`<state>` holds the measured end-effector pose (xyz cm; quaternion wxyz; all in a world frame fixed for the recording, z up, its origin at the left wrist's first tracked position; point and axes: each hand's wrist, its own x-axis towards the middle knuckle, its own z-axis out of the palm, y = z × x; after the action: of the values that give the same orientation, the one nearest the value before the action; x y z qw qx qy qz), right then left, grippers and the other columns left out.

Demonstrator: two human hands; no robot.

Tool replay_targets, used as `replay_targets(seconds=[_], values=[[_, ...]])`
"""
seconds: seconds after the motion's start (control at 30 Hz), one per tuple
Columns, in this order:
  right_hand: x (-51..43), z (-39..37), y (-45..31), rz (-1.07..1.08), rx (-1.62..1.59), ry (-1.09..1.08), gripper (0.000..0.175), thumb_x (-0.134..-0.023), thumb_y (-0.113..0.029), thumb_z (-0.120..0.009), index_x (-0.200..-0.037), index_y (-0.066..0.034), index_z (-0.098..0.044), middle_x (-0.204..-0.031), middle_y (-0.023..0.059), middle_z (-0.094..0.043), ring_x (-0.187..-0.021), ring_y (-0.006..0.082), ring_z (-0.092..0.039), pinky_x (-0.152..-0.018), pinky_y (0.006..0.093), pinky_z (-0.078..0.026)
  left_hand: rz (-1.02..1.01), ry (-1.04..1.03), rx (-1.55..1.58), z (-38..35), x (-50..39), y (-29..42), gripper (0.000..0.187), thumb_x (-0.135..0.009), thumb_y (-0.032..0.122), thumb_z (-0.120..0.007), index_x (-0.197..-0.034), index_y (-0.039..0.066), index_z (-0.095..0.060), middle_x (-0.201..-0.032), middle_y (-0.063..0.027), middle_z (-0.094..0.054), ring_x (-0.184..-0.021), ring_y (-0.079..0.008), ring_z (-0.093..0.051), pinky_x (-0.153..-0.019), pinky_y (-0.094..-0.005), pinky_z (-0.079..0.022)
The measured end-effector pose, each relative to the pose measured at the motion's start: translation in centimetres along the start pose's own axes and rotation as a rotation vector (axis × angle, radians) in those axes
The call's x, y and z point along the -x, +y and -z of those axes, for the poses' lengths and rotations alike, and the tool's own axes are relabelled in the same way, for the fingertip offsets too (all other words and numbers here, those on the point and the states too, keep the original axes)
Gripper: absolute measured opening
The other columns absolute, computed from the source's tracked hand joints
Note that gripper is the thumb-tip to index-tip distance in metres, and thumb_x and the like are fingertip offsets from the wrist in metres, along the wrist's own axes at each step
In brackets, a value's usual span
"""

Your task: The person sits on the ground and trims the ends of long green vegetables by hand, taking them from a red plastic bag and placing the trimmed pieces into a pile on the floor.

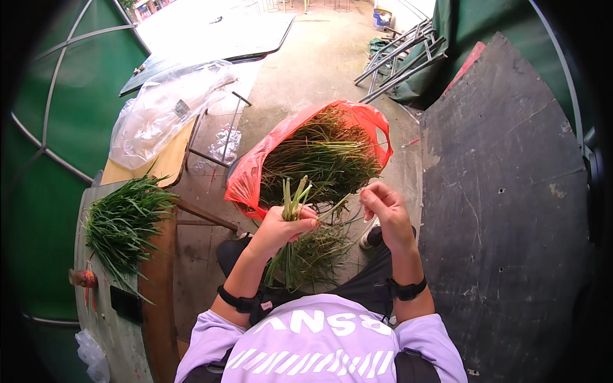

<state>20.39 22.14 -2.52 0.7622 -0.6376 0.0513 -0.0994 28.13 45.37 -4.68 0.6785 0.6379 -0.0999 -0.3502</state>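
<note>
My left hand (286,224) is closed around a small bunch of garlic chives (290,203). Its pale stalk ends point up and the green leaves hang below my fist. To the right, my right hand (387,210) is raised with thumb and fingertips curled close together; whether a thin strand is pinched there is unclear. Just beyond both hands, a red plastic bag (246,184) gapes, full of more chives (318,155), some browned. Loose trimmings (323,256) lie on the floor between my feet. A neat heap of green chives (127,220) rests on the bench to my left.
The left bench (115,330) also bears a jar (82,278), a black phone (126,304) and a crumpled plastic bag (91,356). Clear plastic sheeting (158,115) covers a wooden table (175,165). A dark board (503,206) stands along my right; metal frames (402,57) lie farther off.
</note>
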Motion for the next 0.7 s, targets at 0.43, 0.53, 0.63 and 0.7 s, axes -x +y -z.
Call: replay_targets(seconds=[0.43, 0.53, 0.63, 0.7], values=[[-1.1, -1.6, 3.0, 0.387, 0.755, 0.095, 0.027, -0.089, -0.012, -0.069, -0.112, -0.0012, -0.065, -0.084, 0.0026, -0.062, -0.076, 0.0118, -0.056, -0.076, 0.0275, -0.046, 0.089, -0.026, 0.326, 3.4, -1.8, -1.8, 0.015, -0.088, 0.018, -0.069, -0.098, 0.006, -0.069, -0.089, -0.0005, -0.068, -0.059, -0.0029, -0.046, -0.053, -0.0191, -0.036], [-1.2, -3.1, 4.7, 0.180, 0.474, -0.120, 0.033, -0.086, -0.009, -0.071, -0.118, -0.0018, -0.066, -0.092, 0.0043, -0.064, -0.087, 0.0137, -0.058, -0.083, 0.0290, -0.046, 0.096, -0.080, 0.309, 2.8, -1.7, -1.6, 0.016, -0.090, 0.019, -0.066, -0.100, 0.006, -0.065, -0.087, -0.0025, -0.068, -0.058, -0.0037, -0.047, -0.053, -0.0186, -0.036], [-1.4, -3.9, 5.8, 0.150, 0.376, -0.131, 0.026, -0.085, -0.012, -0.071, -0.108, -0.0016, -0.069, -0.091, 0.0073, -0.065, -0.085, 0.0178, -0.060, -0.075, 0.0309, -0.048, 0.085, -0.100, 0.246, 2.2, -1.6, -1.8, 0.016, -0.091, 0.020, -0.066, -0.099, 0.006, -0.065, -0.087, -0.0027, -0.068, -0.059, -0.0035, -0.049, -0.053, -0.0188, -0.036], [-1.7, -4.1, 6.3, 0.157, 0.391, -0.117, 0.017, -0.086, -0.012, -0.070, -0.097, -0.0001, -0.070, -0.086, 0.0061, -0.064, -0.080, 0.0148, -0.060, -0.070, 0.0287, -0.047, 0.063, -0.092, 0.212, 2.0, -1.6, -2.1, 0.015, -0.092, 0.019, -0.064, -0.099, 0.006, -0.065, -0.086, -0.0027, -0.068, -0.059, -0.0033, -0.050, -0.053, -0.0188, -0.036]])
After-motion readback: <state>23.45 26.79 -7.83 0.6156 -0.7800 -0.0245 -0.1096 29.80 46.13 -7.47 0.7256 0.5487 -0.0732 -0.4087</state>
